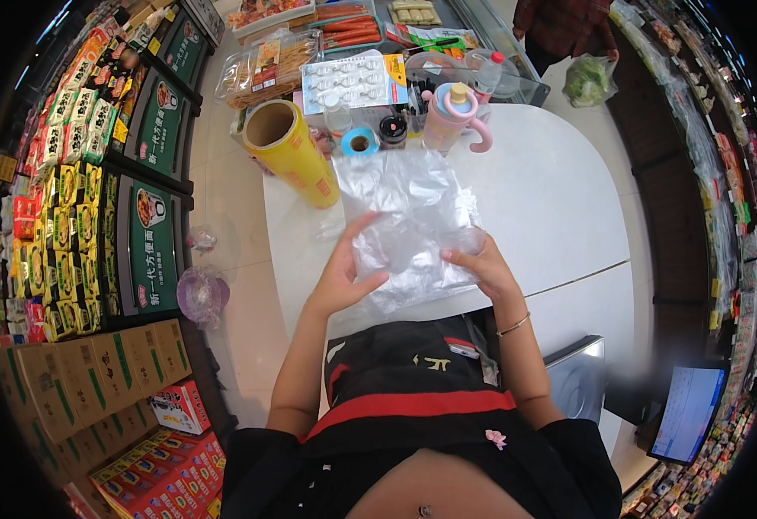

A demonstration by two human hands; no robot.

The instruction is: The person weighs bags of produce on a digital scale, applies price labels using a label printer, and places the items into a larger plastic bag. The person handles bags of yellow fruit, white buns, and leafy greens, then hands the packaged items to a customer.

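Observation:
Clear plastic bags or sheets point(411, 194) lie in a crinkled stack on the white table point(547, 194). At the stack's left side is my left hand point(346, 272), its thumb on the plastic and its fingers partly beneath or behind it. My right hand point(482, 263) grips the stack's right edge between thumb and fingers, with some plastic bunched there. Beyond the stack stand a blue tape roll point(359, 141), a dark-lidded jar point(393, 132) and a pink tumbler with a handle point(446, 120). A large yellow roll of cling film point(297, 162) leans at the back left.
Packed skewers point(268, 68), a card of hooks point(352, 81) and a red-capped bottle point(489, 71) crowd the back. A person point(563, 29) holds a bag of leafy greens point(589, 81) at the upper right. Shelves flank both sides; a monitor point(687, 412) stands lower right.

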